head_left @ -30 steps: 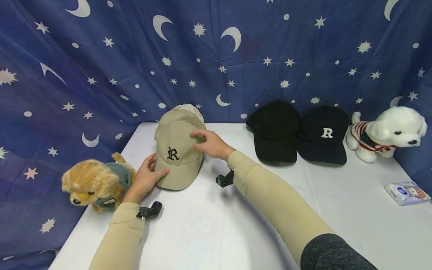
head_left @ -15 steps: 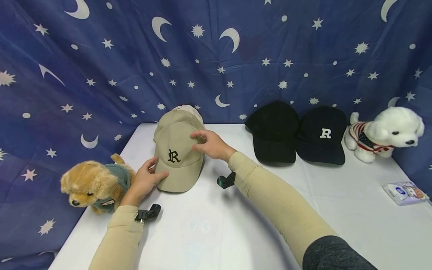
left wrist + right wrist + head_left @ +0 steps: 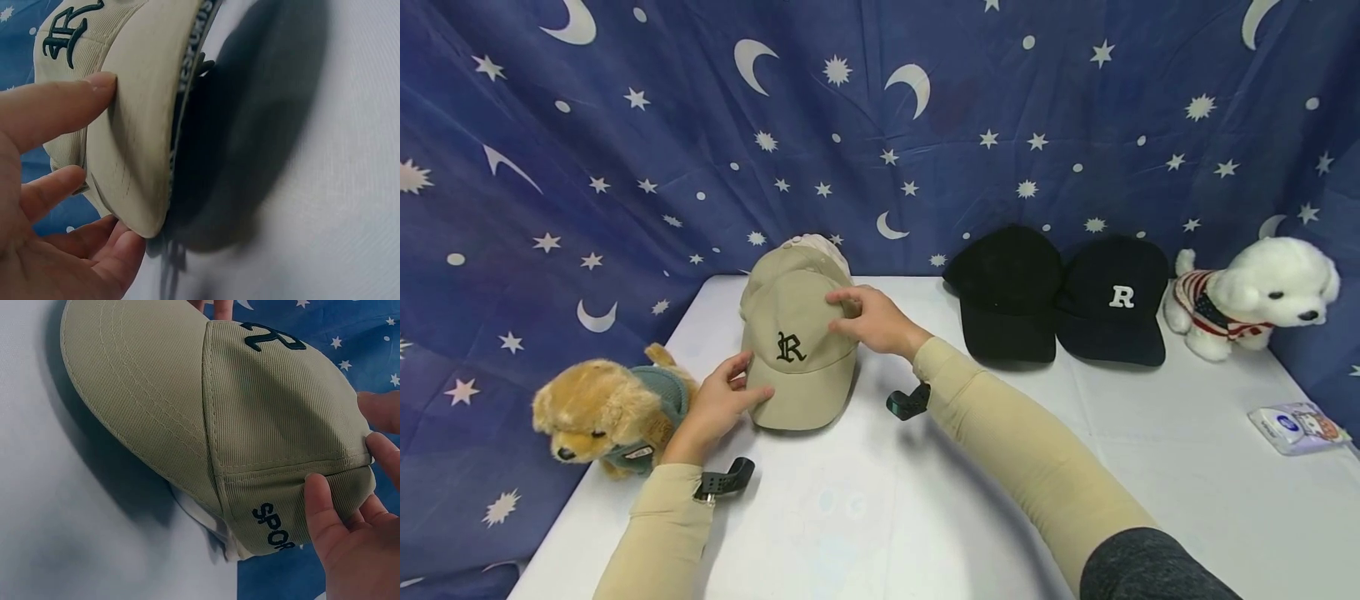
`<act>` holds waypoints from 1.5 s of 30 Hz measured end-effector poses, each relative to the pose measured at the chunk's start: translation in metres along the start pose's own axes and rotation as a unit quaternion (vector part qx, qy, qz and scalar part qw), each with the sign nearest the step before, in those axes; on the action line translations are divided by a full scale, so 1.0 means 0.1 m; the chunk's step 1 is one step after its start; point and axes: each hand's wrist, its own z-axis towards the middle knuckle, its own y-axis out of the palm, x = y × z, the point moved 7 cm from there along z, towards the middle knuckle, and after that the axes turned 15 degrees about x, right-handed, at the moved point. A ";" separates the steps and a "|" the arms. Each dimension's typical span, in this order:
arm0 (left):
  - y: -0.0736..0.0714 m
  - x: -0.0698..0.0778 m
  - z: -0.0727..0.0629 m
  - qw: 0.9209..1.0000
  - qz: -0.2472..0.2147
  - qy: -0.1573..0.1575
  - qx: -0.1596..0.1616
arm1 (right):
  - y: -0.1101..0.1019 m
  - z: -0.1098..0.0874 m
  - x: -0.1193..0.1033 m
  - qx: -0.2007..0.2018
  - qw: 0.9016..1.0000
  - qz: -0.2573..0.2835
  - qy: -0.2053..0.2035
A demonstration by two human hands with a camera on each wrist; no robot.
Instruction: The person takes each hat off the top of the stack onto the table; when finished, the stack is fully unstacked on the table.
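Observation:
A beige baseball cap with a dark gothic R on its front sits at the table's left, brim facing the person. My left hand grips the brim's left edge; in the left wrist view the thumb lies on top and other fingertips curl at the edge. My right hand holds the right side of the crown, and in the right wrist view its fingertips press the panels beside the lettering. Directly behind stands another beige cap, with a white cap behind that.
A tan plush dog in a green vest is next to my left forearm. Toward the back right are a black cap, a dark cap with a white R and a white plush dog. A small plastic packet lies at right.
The beige cap in my hands has shifted slightly toward me and to the right. Both hands keep their hold; the other caps and plush dogs stay in place.

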 end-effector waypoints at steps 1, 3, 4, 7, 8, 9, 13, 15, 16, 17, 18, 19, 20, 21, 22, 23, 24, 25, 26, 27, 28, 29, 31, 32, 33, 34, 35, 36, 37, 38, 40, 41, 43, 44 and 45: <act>0.00 0.01 0.00 1.000 0.000 0.000 0.000 | -0.02 -0.01 -0.01 0.001 1.000 0.001 -0.001; 0.00 0.02 -0.01 1.000 -0.003 0.001 0.001 | -0.06 -0.02 -0.03 0.004 1.000 0.001 -0.004; 0.01 0.03 -0.02 1.000 -0.007 0.002 0.001 | -0.08 -0.02 -0.04 0.006 1.000 0.001 -0.003; 0.03 0.06 -0.03 1.000 -0.021 0.006 -0.001 | -0.14 -0.04 -0.05 0.011 1.000 -0.001 -0.003; 0.04 0.08 -0.03 1.000 -0.024 0.009 -0.002 | -0.16 -0.04 -0.05 0.014 1.000 -0.002 -0.002; 0.05 0.09 -0.04 1.000 -0.027 0.012 -0.005 | -0.17 -0.05 -0.06 0.016 1.000 -0.003 -0.003; 0.09 0.15 -0.06 0.999 -0.032 0.023 -0.015 | -0.24 -0.06 -0.07 0.023 1.000 -0.004 -0.009; 0.11 0.18 -0.07 0.999 -0.035 0.025 -0.019 | -0.28 -0.07 -0.08 0.027 1.000 -0.008 -0.012; 0.12 0.19 -0.08 0.999 -0.039 0.026 -0.022 | -0.30 -0.08 -0.08 0.029 0.999 -0.009 -0.014; 0.13 0.21 -0.08 0.998 -0.044 0.027 -0.024 | -0.32 -0.08 -0.08 0.032 0.999 -0.011 -0.015; 0.14 0.22 -0.09 0.998 -0.050 0.027 -0.027 | -0.34 -0.09 -0.07 0.036 0.999 -0.014 -0.017; 0.15 0.24 -0.10 0.998 -0.057 0.029 -0.030 | -0.36 -0.09 -0.07 0.039 0.999 -0.014 -0.018; 0.16 0.25 -0.10 0.997 -0.061 0.029 -0.032 | -0.38 -0.10 -0.07 0.041 0.999 -0.014 -0.018; 0.17 0.27 -0.12 0.997 -0.066 0.030 -0.036 | -0.40 -0.11 -0.07 0.043 0.999 -0.012 -0.018; 0.18 0.28 -0.13 0.996 -0.072 0.030 -0.039 | -0.42 -0.11 -0.07 0.044 0.999 -0.011 -0.019; 0.19 0.30 -0.14 0.996 -0.075 0.029 -0.042 | -0.44 -0.12 -0.07 0.044 0.999 -0.011 -0.020; 0.20 0.31 -0.14 0.996 -0.079 0.029 -0.044 | -0.46 -0.13 -0.07 0.045 0.999 -0.011 -0.020; 0.21 0.32 -0.15 0.995 -0.081 0.028 -0.046 | -0.49 -0.14 -0.07 0.045 0.999 -0.010 -0.020; 0.22 0.34 -0.16 0.995 -0.081 0.028 -0.048 | -0.51 -0.15 -0.07 0.046 0.999 -0.012 -0.021; 0.24 0.34 -0.17 0.995 -0.080 0.028 -0.050 | -0.54 -0.16 -0.06 0.046 0.999 -0.015 -0.022; 0.25 0.35 -0.17 0.995 -0.079 0.028 -0.051 | -0.56 -0.17 -0.06 0.046 0.999 -0.017 -0.023; 0.26 0.36 -0.18 0.995 -0.077 0.029 -0.053 | -0.59 -0.18 -0.06 0.046 0.998 -0.018 -0.024; 0.30 0.38 -0.19 0.995 -0.077 0.031 -0.057 | -0.64 -0.21 -0.06 0.046 0.998 -0.020 -0.027; 0.31 0.39 -0.19 0.995 -0.077 0.033 -0.059 | -0.66 -0.22 -0.06 0.046 0.998 -0.021 -0.029; 0.33 0.40 -0.20 0.994 -0.078 0.035 -0.061 | -0.69 -0.24 -0.06 0.046 0.998 -0.021 -0.030; 0.35 0.41 -0.20 0.994 -0.080 0.038 -0.064 | -0.71 -0.25 -0.07 0.047 0.998 -0.022 -0.032; 0.37 0.43 -0.21 0.994 -0.080 0.041 -0.066 | -0.74 -0.26 -0.07 0.048 0.998 -0.026 -0.036; 0.39 0.44 -0.22 0.994 -0.079 0.044 -0.068 | -0.76 -0.27 -0.07 0.049 0.998 -0.029 -0.039; 0.40 0.46 -0.22 0.994 -0.077 0.046 -0.070 | -0.78 -0.29 -0.08 0.050 0.997 -0.031 -0.042; 0.42 0.47 -0.23 0.993 -0.076 0.049 -0.072 | -0.81 -0.30 -0.08 0.051 0.997 -0.033 -0.044; 0.46 0.50 -0.24 0.993 -0.073 0.052 -0.075 | -0.85 -0.32 -0.09 0.052 0.997 -0.034 -0.049; 0.47 0.51 -0.25 0.993 -0.073 0.053 -0.076 | -0.88 -0.34 -0.09 0.052 0.997 -0.031 -0.050; 0.51 0.54 -0.27 0.992 -0.077 0.056 -0.080 | -0.92 -0.37 -0.10 0.052 0.997 -0.023 -0.052; 0.53 0.56 -0.28 0.992 -0.078 0.057 -0.081 | -0.95 -0.38 -0.10 0.053 0.997 -0.021 -0.053; 0.55 0.57 -0.29 0.992 -0.080 0.059 -0.083 | -0.97 -0.40 -0.10 0.054 0.997 -0.020 -0.054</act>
